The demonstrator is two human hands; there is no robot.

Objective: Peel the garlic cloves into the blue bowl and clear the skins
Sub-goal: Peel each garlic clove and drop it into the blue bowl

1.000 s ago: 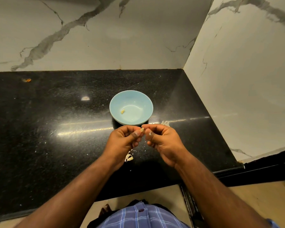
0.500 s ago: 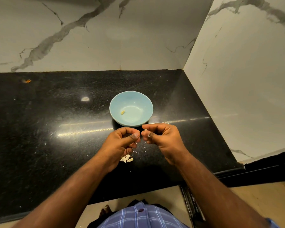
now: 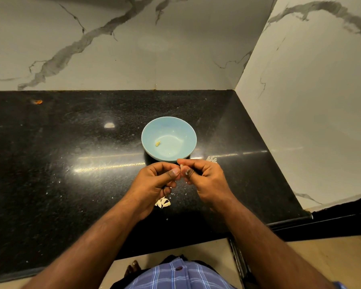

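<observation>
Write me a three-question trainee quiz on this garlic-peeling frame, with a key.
1. True or false: the blue bowl holds a single peeled clove.
2. Which hand pinches the garlic clove being peeled: A left hand, B right hand, C neither?
3. Fill in: the loose skins lie on the black ______.

Key: 1 true; 2 B; 3 countertop.

No readable text, label or number shows anywhere.
</observation>
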